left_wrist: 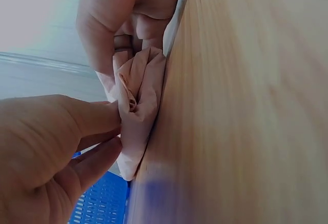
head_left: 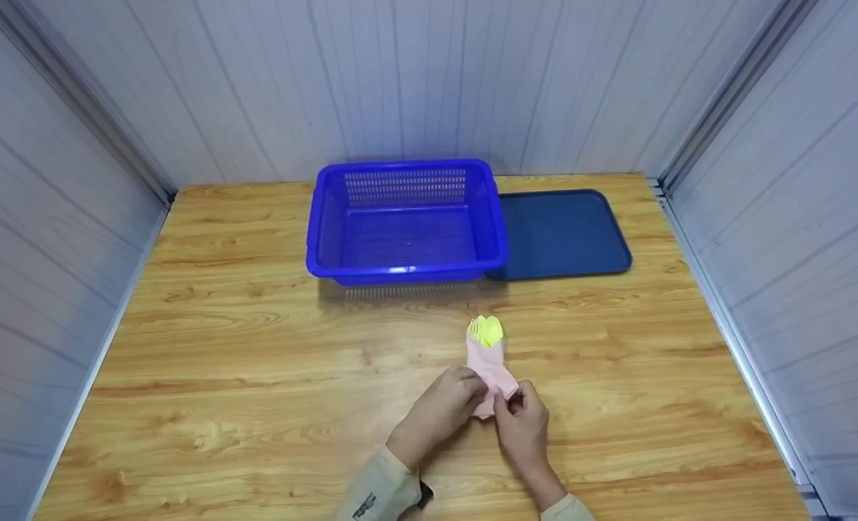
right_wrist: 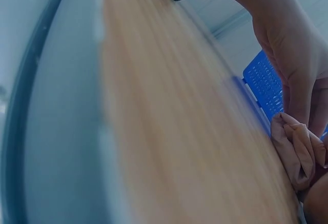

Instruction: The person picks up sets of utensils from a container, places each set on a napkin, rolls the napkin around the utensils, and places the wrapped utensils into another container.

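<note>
A pink cloth napkin (head_left: 485,359) lies folded into a narrow bundle on the table, its near end bunched and creased. Yellow cutlery (head_left: 492,331), a fork and a rounded piece like a spoon among it, sticks out at the far end; the handles are hidden in the cloth. My left hand (head_left: 440,405) pinches the left side of the napkin with its fingertips. On the other side, my right hand (head_left: 524,427) grips the near right corner between thumb and fingers. In the left wrist view, rolled folds of the napkin (left_wrist: 138,90) show between both hands.
A blue plastic basket (head_left: 409,273) with slotted walls stands at the back of the wooden table (head_left: 241,362). To its right lies a dark blue tray (head_left: 563,235), its left edge against or under the basket. Pale panel walls (head_left: 414,87) enclose the table at the back and sides.
</note>
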Motion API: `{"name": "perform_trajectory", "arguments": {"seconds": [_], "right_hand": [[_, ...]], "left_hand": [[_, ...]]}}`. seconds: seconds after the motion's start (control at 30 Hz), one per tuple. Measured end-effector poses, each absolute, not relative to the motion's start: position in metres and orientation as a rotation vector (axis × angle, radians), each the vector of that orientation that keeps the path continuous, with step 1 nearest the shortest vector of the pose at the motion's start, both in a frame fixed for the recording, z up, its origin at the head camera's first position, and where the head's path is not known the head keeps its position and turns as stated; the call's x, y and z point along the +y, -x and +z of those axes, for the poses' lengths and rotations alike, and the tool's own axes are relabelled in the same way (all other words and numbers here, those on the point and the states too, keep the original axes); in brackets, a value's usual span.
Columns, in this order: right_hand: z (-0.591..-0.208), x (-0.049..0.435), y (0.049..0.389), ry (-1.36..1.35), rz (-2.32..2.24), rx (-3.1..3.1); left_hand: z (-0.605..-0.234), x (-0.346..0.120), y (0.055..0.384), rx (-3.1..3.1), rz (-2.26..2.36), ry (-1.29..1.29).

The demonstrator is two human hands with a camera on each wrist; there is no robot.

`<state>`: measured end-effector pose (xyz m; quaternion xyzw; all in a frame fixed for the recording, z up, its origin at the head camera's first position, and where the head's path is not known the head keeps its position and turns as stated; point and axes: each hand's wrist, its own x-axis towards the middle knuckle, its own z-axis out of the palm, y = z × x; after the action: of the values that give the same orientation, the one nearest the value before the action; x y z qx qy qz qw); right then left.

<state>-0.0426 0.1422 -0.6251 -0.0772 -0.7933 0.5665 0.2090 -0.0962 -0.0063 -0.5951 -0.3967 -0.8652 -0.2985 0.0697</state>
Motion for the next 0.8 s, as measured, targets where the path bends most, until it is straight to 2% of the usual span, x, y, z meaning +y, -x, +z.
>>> {"name": "perform_trajectory", "arguments": {"seconds": [0.3, 0.5, 0.8], "right_hand": [[-0.622, 0.144, 0.042, 0.36, 1.642, -2.188], [-0.618, 0.151, 0.041, 0.431, 1.482, -2.255], [-0.616, 0.174, 0.054, 0.383, 1.376, -2.319]], "left_hand": [[-0.59, -0.004, 0.091, -2.676, -0.786, 1.29], [-0.589, 0.009, 0.09, -2.746, -0.612, 1.273], [-0.587, 0.016, 0.088, -2.783, -0.386, 1.252]]}}
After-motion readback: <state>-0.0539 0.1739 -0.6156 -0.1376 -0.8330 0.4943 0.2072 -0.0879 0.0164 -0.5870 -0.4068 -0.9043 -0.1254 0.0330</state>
